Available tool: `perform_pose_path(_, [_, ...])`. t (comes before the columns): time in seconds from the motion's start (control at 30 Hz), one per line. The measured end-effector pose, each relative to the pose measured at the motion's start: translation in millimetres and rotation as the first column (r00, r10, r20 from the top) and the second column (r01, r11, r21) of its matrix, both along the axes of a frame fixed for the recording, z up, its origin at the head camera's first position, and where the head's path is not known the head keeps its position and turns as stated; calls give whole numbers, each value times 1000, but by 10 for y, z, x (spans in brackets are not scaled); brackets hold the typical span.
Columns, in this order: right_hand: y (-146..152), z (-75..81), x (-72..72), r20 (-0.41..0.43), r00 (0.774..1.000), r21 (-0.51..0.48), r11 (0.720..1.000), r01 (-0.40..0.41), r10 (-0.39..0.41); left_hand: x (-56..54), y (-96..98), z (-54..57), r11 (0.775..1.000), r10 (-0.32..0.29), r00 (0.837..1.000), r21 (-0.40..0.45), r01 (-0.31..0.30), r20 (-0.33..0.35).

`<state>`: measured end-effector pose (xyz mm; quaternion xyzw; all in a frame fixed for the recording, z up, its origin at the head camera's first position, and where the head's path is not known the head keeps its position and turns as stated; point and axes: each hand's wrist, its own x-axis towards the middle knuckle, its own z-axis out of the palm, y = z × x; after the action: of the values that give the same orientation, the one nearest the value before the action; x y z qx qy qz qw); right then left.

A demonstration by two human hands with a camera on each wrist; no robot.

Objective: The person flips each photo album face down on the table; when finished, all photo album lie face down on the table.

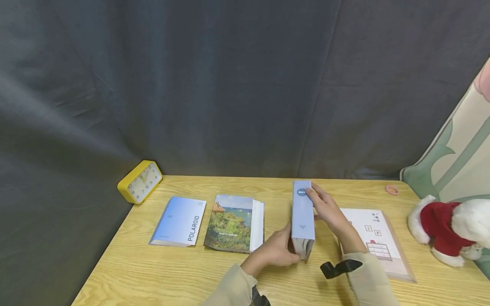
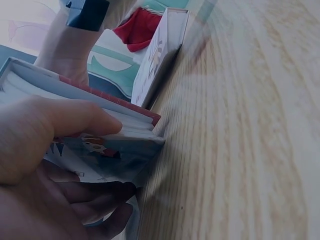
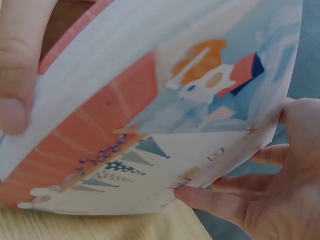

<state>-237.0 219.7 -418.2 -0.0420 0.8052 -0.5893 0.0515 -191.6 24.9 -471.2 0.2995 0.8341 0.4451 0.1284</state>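
A thick photo album [image 1: 303,212] with a pale blue spine stands on its edge, spine up, right of the table's middle. My left hand [image 1: 273,250] grips its near end, the thumb on the page edges and the fingers along the left cover, as the left wrist view shows. Farther back, my right hand [image 1: 328,208] holds the spine's far right side, fingertips over the top. In the right wrist view the album [image 3: 210,100] shows an illustrated cover with a reddish band. Part of the right hand's hold is hidden behind the album.
Left of the album lie a painted-cover photo album [image 1: 229,223] and a blue Polaroid album [image 1: 178,221]. A yellow clock [image 1: 140,182] stands at the back left. To the right are a white illustrated album [image 1: 377,242], a plush toy [image 1: 448,229] in red and a pink ring [image 1: 391,190].
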Motion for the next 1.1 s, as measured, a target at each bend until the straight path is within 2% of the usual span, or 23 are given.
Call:
perform_pose_path(0.17, [39,-16,7,-20,1000,-58,998,-12,10,-24,-25,-24,999,-6,1000,41,5,28])
perform_pose_path(0.37, [106,-36,24,-48,999,-75,997,21,-24,-19,-45,2,999,37,999,-23,-36,35])
perform_pose_path(0.5, [127,-3,41,-62,995,-40,996,73,-76,-13,-29,24,996,67,998,-64,-67,8])
perform_pose_path(0.63, [141,15,57,-96,987,67,988,137,-131,-1,-22,33,983,100,993,-152,-108,-59])
perform_pose_path(0.77, [154,10,77,-153,974,197,960,198,-169,6,-35,22,971,115,990,-201,-128,-76])
perform_pose_path(0.93, [148,-6,88,-203,959,330,908,259,-200,13,-42,29,958,132,986,-243,-154,-104])
perform_pose_path(1.03, [142,-20,88,-183,958,400,873,279,-223,18,-34,44,944,138,980,-279,-175,-146])
perform_pose_path(1.1, [143,-34,85,-151,962,429,862,270,-226,19,-27,48,932,147,973,-305,-196,-175])
